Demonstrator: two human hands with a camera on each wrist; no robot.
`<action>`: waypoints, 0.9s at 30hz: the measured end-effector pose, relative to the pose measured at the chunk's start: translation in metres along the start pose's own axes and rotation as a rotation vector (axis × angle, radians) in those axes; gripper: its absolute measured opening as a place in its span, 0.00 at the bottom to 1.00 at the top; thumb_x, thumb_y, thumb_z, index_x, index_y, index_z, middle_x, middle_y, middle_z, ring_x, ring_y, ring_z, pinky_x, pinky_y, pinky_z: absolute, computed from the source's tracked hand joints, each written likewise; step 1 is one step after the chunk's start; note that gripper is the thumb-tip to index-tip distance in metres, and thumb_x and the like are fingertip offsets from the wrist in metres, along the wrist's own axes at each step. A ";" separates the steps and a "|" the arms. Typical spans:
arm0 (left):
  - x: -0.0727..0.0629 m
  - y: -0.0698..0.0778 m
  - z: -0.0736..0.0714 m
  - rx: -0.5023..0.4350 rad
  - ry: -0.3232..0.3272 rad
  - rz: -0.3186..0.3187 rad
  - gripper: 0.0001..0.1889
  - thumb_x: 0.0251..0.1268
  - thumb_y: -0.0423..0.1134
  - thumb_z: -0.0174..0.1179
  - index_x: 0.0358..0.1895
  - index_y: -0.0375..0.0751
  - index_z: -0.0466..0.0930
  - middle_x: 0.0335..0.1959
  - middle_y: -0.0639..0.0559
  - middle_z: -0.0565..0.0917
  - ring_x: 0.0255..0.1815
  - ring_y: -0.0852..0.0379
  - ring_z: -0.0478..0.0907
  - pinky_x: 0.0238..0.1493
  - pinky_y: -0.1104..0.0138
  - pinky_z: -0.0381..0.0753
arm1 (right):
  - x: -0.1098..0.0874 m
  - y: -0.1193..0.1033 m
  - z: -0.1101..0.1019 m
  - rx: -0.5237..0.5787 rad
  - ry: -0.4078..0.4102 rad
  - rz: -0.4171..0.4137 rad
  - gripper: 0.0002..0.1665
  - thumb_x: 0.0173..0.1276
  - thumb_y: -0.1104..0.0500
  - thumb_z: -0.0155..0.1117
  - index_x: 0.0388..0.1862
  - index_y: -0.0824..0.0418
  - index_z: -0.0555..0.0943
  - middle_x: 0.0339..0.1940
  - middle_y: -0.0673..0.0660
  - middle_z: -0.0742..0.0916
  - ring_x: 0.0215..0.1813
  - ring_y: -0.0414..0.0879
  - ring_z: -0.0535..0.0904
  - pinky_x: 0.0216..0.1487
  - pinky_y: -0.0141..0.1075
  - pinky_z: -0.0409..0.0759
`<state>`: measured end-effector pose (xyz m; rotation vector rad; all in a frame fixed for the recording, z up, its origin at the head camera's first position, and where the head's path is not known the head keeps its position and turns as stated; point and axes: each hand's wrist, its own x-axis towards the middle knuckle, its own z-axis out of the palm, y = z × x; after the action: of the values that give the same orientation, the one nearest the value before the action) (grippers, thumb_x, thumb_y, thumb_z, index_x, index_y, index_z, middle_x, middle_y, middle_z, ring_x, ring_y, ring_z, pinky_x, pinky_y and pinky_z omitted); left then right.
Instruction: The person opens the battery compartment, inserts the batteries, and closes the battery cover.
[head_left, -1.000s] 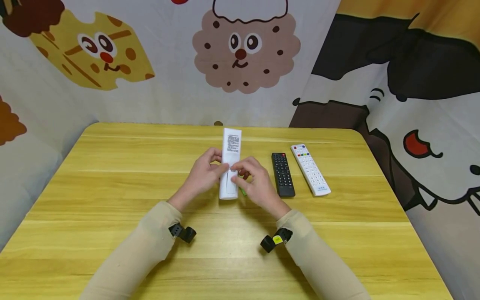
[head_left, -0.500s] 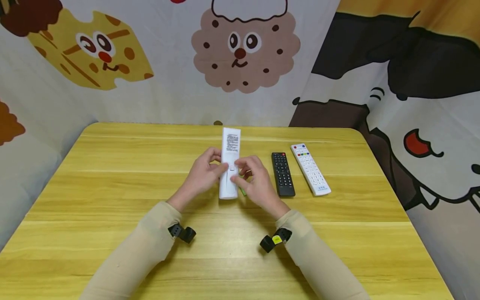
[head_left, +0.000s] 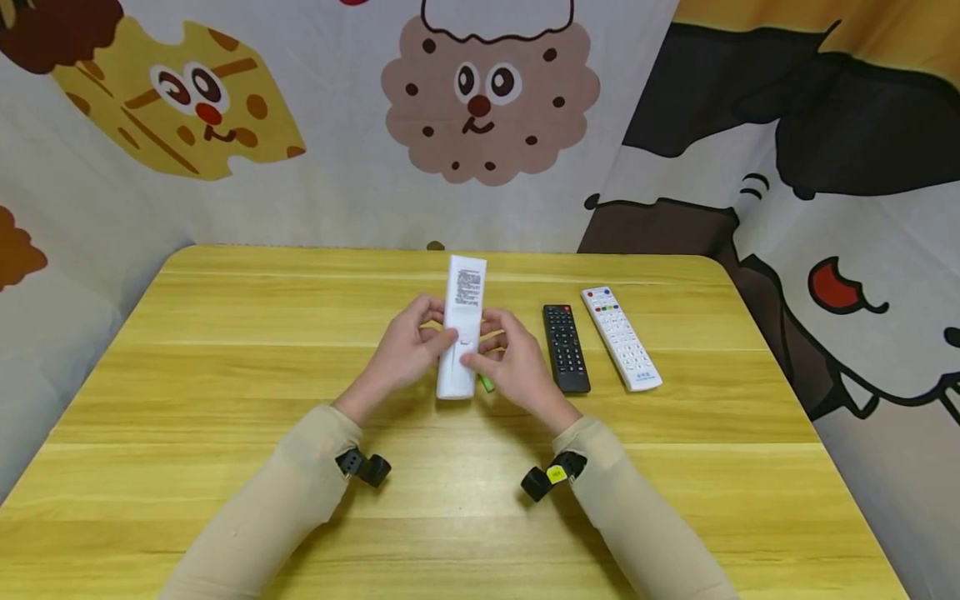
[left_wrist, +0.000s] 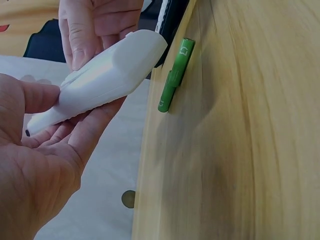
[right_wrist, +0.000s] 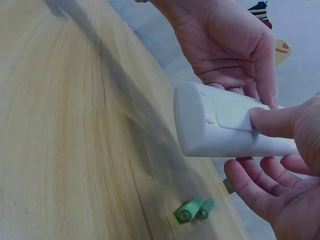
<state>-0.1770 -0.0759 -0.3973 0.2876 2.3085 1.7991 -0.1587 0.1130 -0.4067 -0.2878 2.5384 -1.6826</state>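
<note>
Left hand (head_left: 405,346) and right hand (head_left: 519,360) grip the white plastic remote (head_left: 463,325); flat white cover (right_wrist: 232,111) looks pretty much on. 2 green cylindrical batteries (right_wrist: 190,209) lie outside, to its right.

The person stretches two arms forward, and they bend inward, so that the hands are close to each other in front of the body. The left arm (head_left: 258,500) and the right arm (head_left: 645,508) are both sleeved in beige down to the wrist. The left hand (head_left: 401,343) is gripping, its thumb (left_wrist: 42,96) above and its fingers (left_wrist: 95,125) below. The right hand (head_left: 521,360) grips also: its thumb (right_wrist: 275,121) presses from above, while its fingers (right_wrist: 250,187) curve underneath.
</note>
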 end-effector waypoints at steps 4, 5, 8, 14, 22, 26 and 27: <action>-0.001 0.000 0.001 0.006 -0.010 0.014 0.13 0.74 0.29 0.58 0.57 0.37 0.72 0.51 0.40 0.82 0.39 0.49 0.87 0.37 0.59 0.88 | 0.001 0.002 -0.001 -0.012 -0.016 0.013 0.39 0.64 0.68 0.75 0.72 0.63 0.70 0.52 0.61 0.82 0.47 0.52 0.83 0.48 0.39 0.88; -0.001 0.000 0.001 0.007 -0.014 0.016 0.13 0.74 0.29 0.58 0.57 0.37 0.72 0.51 0.40 0.82 0.38 0.48 0.87 0.37 0.59 0.88 | 0.001 0.003 -0.001 -0.014 -0.017 0.013 0.39 0.64 0.67 0.75 0.72 0.62 0.70 0.51 0.61 0.82 0.47 0.52 0.83 0.48 0.39 0.88; -0.001 0.000 0.001 0.007 -0.021 0.014 0.13 0.74 0.29 0.58 0.57 0.37 0.72 0.50 0.40 0.82 0.38 0.48 0.87 0.36 0.58 0.88 | 0.001 0.004 -0.002 -0.010 -0.026 0.015 0.39 0.64 0.67 0.75 0.72 0.62 0.70 0.52 0.61 0.82 0.47 0.52 0.83 0.48 0.38 0.88; -0.001 0.000 0.000 -0.006 -0.046 0.006 0.14 0.75 0.31 0.58 0.59 0.38 0.71 0.51 0.41 0.81 0.39 0.48 0.87 0.38 0.58 0.89 | 0.000 0.005 -0.003 0.016 -0.044 0.016 0.39 0.66 0.68 0.74 0.74 0.61 0.70 0.55 0.62 0.81 0.49 0.53 0.83 0.49 0.38 0.88; 0.000 -0.001 -0.002 -0.008 -0.065 -0.002 0.16 0.76 0.33 0.59 0.61 0.37 0.70 0.55 0.38 0.82 0.42 0.45 0.86 0.39 0.57 0.90 | 0.001 0.007 -0.004 0.044 -0.065 -0.015 0.39 0.68 0.69 0.70 0.77 0.61 0.69 0.57 0.64 0.78 0.50 0.55 0.83 0.49 0.38 0.87; 0.000 0.000 -0.003 -0.014 -0.079 -0.014 0.15 0.77 0.34 0.55 0.61 0.37 0.69 0.58 0.35 0.83 0.48 0.43 0.86 0.40 0.57 0.89 | 0.000 0.007 -0.006 0.017 -0.075 -0.044 0.38 0.70 0.68 0.67 0.78 0.61 0.68 0.56 0.64 0.79 0.50 0.55 0.83 0.50 0.38 0.86; 0.000 0.000 -0.004 -0.018 -0.087 -0.015 0.15 0.78 0.33 0.54 0.61 0.37 0.69 0.59 0.34 0.83 0.49 0.42 0.86 0.40 0.57 0.89 | 0.000 0.007 -0.006 0.007 -0.078 -0.048 0.38 0.71 0.68 0.66 0.78 0.61 0.68 0.56 0.64 0.79 0.50 0.56 0.83 0.51 0.39 0.85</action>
<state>-0.1781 -0.0794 -0.3965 0.3383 2.2286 1.7628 -0.1604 0.1215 -0.4107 -0.4084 2.4883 -1.6623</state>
